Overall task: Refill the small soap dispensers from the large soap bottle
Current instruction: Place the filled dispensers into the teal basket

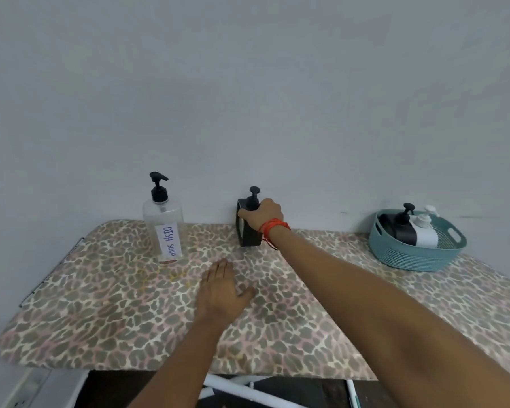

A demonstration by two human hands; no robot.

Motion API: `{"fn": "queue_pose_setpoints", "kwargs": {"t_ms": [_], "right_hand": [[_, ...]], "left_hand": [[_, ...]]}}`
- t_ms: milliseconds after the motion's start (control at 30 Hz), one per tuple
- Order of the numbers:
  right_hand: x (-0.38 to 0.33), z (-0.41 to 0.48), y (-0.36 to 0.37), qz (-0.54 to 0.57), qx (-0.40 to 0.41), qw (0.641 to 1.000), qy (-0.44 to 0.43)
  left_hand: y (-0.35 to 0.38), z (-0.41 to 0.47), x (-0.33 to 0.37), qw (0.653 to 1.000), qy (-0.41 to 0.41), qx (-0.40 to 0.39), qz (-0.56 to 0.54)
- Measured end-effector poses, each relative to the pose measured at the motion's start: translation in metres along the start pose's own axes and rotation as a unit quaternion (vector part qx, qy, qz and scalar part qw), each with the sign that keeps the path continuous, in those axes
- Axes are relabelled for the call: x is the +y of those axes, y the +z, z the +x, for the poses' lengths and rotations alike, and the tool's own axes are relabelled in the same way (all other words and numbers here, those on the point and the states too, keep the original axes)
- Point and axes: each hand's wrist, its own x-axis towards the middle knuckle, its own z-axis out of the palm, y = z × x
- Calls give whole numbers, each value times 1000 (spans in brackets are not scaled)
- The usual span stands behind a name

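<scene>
A tall clear bottle (164, 228) with a black pump and a "DISH SOAP" label stands at the back left of the table; it looks nearly empty. A small black square dispenser (247, 233) with a black pump stands at the back middle, against the wall. My right hand (262, 214) is closed over its top, just below the pump head. My left hand (223, 290) lies flat on the table in front of it, fingers apart and holding nothing.
The table (124, 313) wears a leopard-print cover. At the back right a teal plastic basket (415, 254) holds a black dispenser (398, 226) and a white one (424, 232), both lying tilted. A plain grey wall rises right behind the table. White frame bars show below the front edge.
</scene>
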Motion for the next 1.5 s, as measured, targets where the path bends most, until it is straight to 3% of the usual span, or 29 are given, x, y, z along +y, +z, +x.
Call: {"fn": "queue_pose_setpoints", "kwargs": {"t_ms": [433, 667, 833, 1000, 1300, 1500], "right_hand": [[90, -35, -289, -28, 221, 975, 2], [162, -38, -384, -65, 280, 957, 50], [211, -29, -402, -68, 282, 953, 93], [253, -20, -380, -64, 229, 964, 122], [273, 3, -339, -65, 194, 970, 129], [302, 9, -323, -126, 99, 977, 141]], "left_hand": [[77, -2, 193, 989, 123, -81, -31], [109, 0, 246, 984, 161, -71, -35], [114, -1, 245, 986, 157, -49, -32], [115, 0, 243, 986, 159, -45, -23], [114, -1, 244, 986, 160, -44, -11], [114, 0, 244, 986, 160, -48, -13]]}}
